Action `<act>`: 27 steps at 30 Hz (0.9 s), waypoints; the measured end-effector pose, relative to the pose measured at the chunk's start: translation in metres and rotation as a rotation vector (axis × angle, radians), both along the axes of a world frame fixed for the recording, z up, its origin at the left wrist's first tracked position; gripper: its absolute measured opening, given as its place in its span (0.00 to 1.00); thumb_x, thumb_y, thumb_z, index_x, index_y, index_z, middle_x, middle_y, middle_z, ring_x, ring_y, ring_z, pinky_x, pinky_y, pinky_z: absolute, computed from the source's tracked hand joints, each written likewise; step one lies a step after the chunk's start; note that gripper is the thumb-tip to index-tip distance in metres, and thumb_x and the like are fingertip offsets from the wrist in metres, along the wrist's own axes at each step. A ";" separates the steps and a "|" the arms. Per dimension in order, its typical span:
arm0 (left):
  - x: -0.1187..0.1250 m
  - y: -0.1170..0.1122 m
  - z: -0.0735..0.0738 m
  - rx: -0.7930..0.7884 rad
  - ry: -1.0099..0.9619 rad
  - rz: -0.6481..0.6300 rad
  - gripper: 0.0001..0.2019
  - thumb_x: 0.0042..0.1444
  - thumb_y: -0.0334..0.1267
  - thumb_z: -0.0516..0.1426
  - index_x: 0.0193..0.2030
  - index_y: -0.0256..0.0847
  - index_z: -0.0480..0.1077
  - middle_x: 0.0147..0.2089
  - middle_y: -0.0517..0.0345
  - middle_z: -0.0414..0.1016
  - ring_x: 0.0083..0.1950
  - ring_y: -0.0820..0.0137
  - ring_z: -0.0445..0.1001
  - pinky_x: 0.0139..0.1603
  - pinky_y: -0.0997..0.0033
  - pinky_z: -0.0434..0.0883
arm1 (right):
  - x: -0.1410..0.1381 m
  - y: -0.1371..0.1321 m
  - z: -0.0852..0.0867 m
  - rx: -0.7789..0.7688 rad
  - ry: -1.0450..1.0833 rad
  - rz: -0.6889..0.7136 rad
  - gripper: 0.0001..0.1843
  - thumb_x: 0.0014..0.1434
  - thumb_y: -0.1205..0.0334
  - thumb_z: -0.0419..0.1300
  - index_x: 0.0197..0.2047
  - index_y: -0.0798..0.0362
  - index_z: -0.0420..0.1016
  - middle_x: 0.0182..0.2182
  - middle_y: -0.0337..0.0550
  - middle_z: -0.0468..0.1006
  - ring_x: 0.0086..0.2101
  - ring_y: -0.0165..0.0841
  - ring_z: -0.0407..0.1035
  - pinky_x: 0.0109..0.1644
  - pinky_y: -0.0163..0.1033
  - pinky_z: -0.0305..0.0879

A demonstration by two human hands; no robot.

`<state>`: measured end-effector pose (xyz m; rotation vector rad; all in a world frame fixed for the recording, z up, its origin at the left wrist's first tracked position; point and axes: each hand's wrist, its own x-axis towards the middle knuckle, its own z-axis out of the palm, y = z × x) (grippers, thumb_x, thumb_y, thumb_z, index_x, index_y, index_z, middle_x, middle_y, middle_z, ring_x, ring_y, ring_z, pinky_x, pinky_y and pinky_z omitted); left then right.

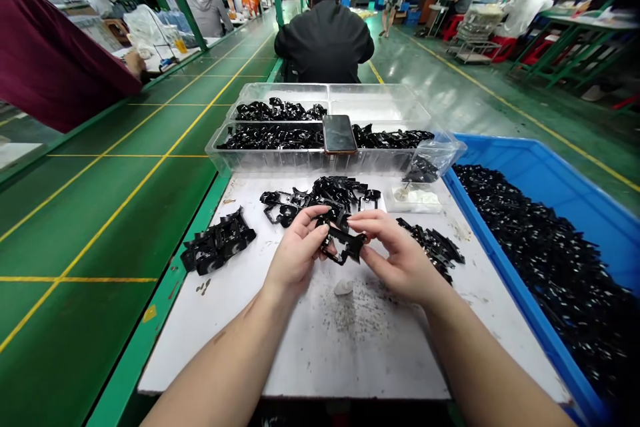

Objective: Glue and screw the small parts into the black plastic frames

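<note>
Between both hands I hold a glossy black plastic frame part (342, 245) with an opening in its middle, just above the white tabletop. My left hand (303, 245) pinches its left end between thumb and fingers. The other end is gripped by my right hand (395, 252), thumb below and fingers above. Just beyond the hands lies a heap of similar black parts (340, 192). More sit in a pile (219, 241) to the left and another pile (436, 247) beside my right hand. A small whitish lump (343, 288) rests on the table below the held part.
A clear divided tray (270, 159) of black parts spans the table's back, with a phone (339, 133) on its divider. A blue bin (505, 240) heaped with black parts stands at right. A small clear box (415, 199) lies behind. A person in black (325, 40) sits ahead.
</note>
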<state>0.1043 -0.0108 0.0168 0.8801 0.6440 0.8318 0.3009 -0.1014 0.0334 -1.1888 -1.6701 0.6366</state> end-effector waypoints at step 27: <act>-0.004 -0.005 -0.006 0.682 0.307 -0.274 0.28 0.67 0.37 0.64 0.70 0.44 0.62 0.60 0.46 0.78 0.58 0.58 0.79 0.60 0.54 0.76 | -0.022 0.007 -0.012 -0.299 0.439 -0.197 0.12 0.65 0.49 0.72 0.46 0.47 0.86 0.43 0.45 0.88 0.44 0.42 0.81 0.53 0.50 0.76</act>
